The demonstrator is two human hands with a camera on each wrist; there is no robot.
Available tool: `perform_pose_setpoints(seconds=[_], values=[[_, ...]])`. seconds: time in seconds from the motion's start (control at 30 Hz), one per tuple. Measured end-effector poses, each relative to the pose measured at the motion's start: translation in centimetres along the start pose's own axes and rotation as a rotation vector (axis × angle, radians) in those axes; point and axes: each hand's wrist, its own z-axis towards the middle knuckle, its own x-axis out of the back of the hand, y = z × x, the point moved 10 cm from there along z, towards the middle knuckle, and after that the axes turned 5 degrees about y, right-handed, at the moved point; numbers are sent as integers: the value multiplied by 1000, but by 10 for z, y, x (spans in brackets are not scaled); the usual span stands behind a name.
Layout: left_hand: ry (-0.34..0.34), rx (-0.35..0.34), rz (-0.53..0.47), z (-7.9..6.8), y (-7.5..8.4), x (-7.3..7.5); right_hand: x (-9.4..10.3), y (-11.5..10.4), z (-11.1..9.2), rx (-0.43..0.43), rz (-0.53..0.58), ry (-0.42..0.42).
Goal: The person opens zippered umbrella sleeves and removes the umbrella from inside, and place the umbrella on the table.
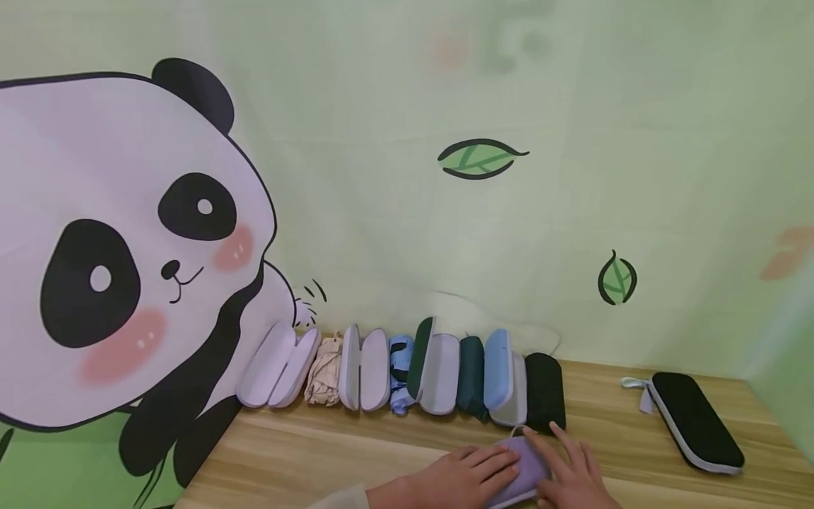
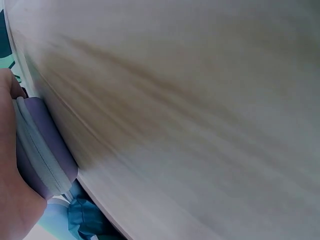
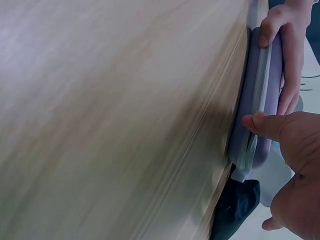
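A lavender zip case (image 1: 525, 469) with a pale grey zip band lies at the front of the wooden table, under both hands. My left hand (image 1: 461, 475) grips it, fingers across the top and thumb on the side in the right wrist view. My right hand (image 1: 575, 474) holds the case's right end, its thumb (image 3: 267, 125) on the zip band and its index finger reaching towards the far end. A pale tab (image 3: 241, 175) hangs from the zip end. The case looks closed over most of its length; its contents are hidden.
Behind stand several open cases, including a green one (image 1: 421, 360) and a blue one (image 1: 498, 367), alternating with folded bundles: beige (image 1: 326, 373), patterned blue (image 1: 400, 375), dark green (image 1: 471, 375) and black (image 1: 545, 390). A black zip case (image 1: 696, 420) with a strap lies right.
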Motion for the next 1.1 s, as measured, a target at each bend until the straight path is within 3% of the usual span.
perform_pose_setpoints(seconds=[0.23, 0.47, 0.57, 0.8, 0.97, 1.1], values=[[27, 21, 18, 0, -1, 5, 3, -19, 1, 132, -75, 177], [34, 35, 42, 0, 1, 11, 1, -26, 5, 147, -77, 188], [-38, 46, -29, 0, -1, 8, -1, -25, 7, 113, -54, 151], [-250, 50, -237, -6, -8, 5, -11, -10, 8, -63, 50, -43], [-384, 57, -291, -15, -17, 12, -10, -7, 10, -70, 21, -43], [-412, 85, -294, -20, -18, 14, -10, -10, 14, -55, 11, -50]])
